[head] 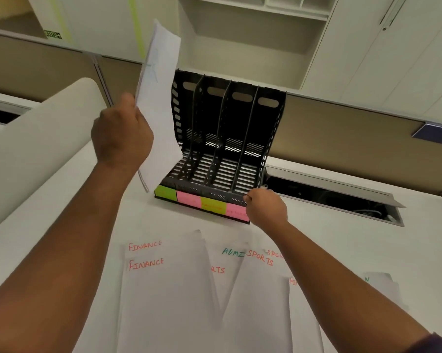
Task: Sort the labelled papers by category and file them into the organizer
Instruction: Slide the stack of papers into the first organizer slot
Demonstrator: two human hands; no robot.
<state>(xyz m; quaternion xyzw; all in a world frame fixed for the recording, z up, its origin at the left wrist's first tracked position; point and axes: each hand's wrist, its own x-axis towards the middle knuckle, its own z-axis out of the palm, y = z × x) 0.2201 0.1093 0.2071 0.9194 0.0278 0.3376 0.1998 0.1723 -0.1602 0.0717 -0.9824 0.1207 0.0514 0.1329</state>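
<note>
The left hand (121, 135), left of centre in the frame, is closed around the lower edge of a sheet (158, 98) — the paper stands nearly upright, rising toward the top of the frame, with faint blue marking on it that cannot be read. The sheet hangs just beside the left wall of the organizer (222, 146), its bottom corner close to the rack's front left end.

The organizer is black, slotted, with four compartments, all bare of paper, and sits at the centre of the frame on a white desk (87, 225). Along its front edge run four sticky labels (202, 203): green, pink, yellow-green, pink, their writing too faint to make out.

The right hand (265, 207) is curled on the front right corner of the organizer, fingers pinched against its rim.

In the lower half of the frame loose papers (189, 289) lie overlapping on the desk — two headed FINANCE in red at the left, others showing ADMI in green and SPORTS in red toward the right. Some headings are partly covered.
</note>
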